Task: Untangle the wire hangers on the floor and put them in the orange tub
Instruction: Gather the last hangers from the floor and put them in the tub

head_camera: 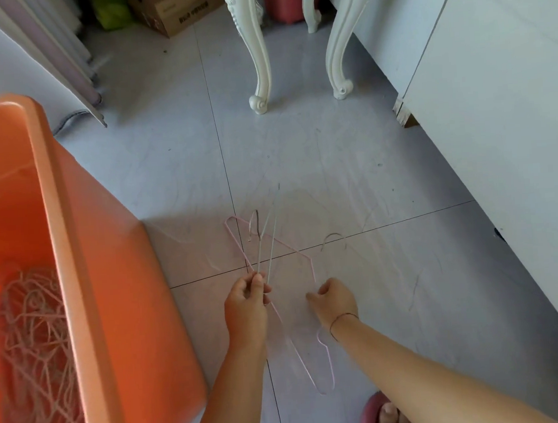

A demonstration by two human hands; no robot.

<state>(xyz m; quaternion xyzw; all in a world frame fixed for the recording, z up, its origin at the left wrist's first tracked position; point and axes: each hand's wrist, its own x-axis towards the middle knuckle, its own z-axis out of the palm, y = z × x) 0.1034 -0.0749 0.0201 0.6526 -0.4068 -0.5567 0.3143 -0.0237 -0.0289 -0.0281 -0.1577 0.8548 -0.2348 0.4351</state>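
Hands (247, 300) on faint, blurred hangers (269, 241)

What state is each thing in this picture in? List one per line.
Orange tub: open, upright, hangers piled inside.
Left hand: shut on pale wire hangers.
Pale wire hangers: lifted, tips raised.
Right hand: shut, pinching pink hanger.
Pink hanger: off the floor, crossing the pale ones.

- One orange tub (89, 288), a tangle of wire hangers (34, 340) inside, too knotted to count
- Two hands
- One pink hanger (313, 372)
- Two white furniture legs (256, 49)
- One cardboard box (173, 8)
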